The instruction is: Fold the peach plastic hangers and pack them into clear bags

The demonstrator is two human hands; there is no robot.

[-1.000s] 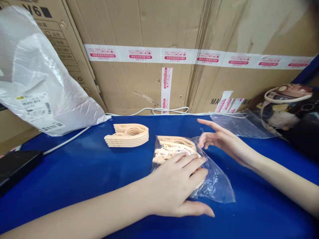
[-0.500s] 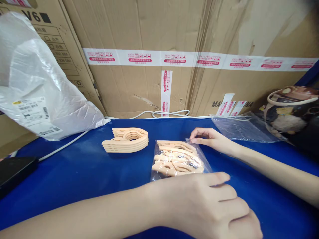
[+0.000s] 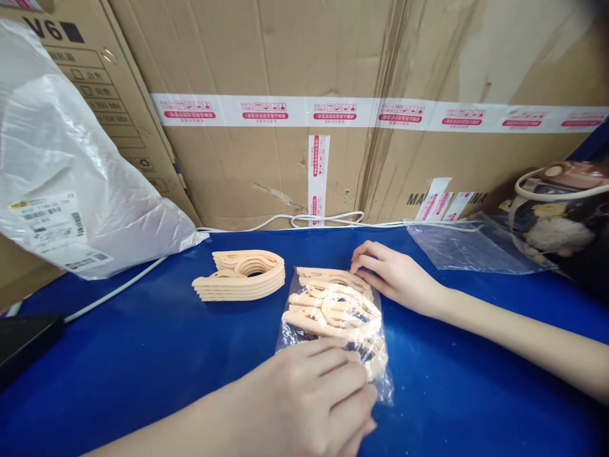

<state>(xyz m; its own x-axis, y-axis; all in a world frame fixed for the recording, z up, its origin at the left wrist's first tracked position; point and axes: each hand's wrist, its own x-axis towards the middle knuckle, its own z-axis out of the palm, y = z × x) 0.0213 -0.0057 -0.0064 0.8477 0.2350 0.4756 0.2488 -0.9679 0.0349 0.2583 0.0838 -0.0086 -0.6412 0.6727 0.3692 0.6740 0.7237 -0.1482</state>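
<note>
A clear plastic bag [image 3: 387, 387] lies flat on the blue table, with several peach-coloured folding hangers [image 3: 328, 301] inside, folded up. My left hand [image 3: 318, 397] reaches from the lower left over the bag's near end. Its fingers are curled onto the bag, and their tips are partly hidden. At the far right corner of the bag, the bent fingers of my right hand [image 3: 387, 273] close on the plastic. Left of the bag stands a neat stack of matching folded hangers [image 3: 242, 279], out of the bag and touched by neither hand.
Large cardboard boxes [image 3: 266, 171] wall off the table's back. A white plastic mailer [image 3: 95, 184] leans at the left, near a black object [image 3: 28, 349]. A white cable [image 3: 328, 219] runs along the back. Right lie an empty clear bag [image 3: 451, 244] and a dark handled bag [image 3: 566, 222].
My left hand has moved left onto the bag's near end, its fingers curling in. My right hand has shifted slightly left along the far corner. The bag now lies straighter, with more of it showing.
</note>
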